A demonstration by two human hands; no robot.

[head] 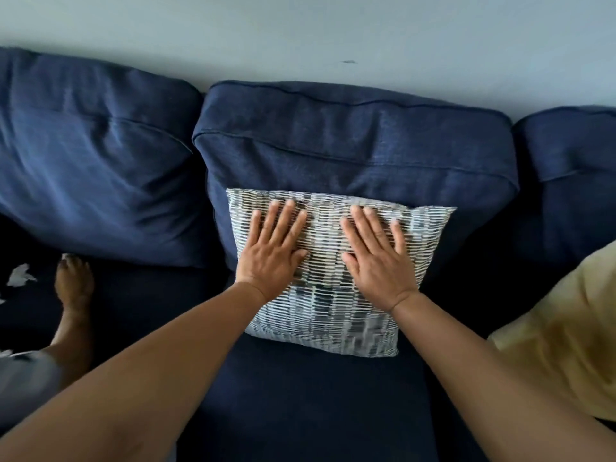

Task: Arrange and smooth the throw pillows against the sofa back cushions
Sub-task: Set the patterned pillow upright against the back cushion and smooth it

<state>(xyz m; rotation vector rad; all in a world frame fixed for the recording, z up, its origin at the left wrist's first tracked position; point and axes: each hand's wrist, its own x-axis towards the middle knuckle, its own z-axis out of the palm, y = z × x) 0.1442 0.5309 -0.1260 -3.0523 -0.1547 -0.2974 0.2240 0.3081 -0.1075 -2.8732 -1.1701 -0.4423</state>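
Note:
A grey-and-white patterned throw pillow (330, 311) leans against the middle navy back cushion (350, 138) of the sofa, its lower edge on the seat. My left hand (271, 251) lies flat on the pillow's upper left part, fingers spread. My right hand (376, 255) lies flat on its upper right part, fingers spread too. Neither hand grips anything. A pale yellow pillow (563, 341) lies at the right edge, partly cut off by the frame.
Another person's bare foot (73, 288) rests on the seat at the left, below the left back cushion (90, 155). A scrap of pale paper (20, 275) lies beside it. A third back cushion (573, 168) stands at the right. A pale wall (300, 35) runs behind.

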